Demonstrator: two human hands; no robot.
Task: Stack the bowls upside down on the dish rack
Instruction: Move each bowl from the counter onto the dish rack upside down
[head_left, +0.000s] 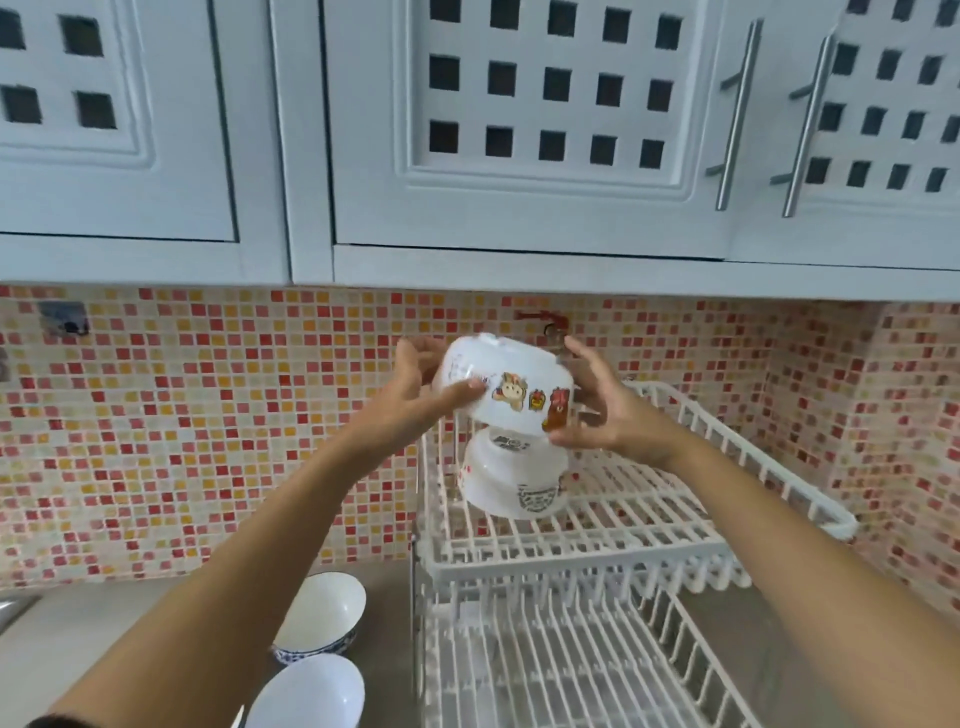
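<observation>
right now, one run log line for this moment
step: stacking | both hands hold cartoon bowl inverted above upside-down bowls on rack top tier

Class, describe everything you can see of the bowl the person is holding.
The held bowl is white and glossy, seemingly ceramic, with a band of cartoon pictures round its side. It is upside down, slightly tilted, gripped by the left hand and right hand just above the inverted bowls on the rack's upper tier.

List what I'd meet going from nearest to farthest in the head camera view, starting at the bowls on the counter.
Plain white bowl → blue-patterned bowl → upside-down bowls on the dish rack's upper tier → cartoon-printed bowl held above them by both hands → mosaic tile wall.
</observation>
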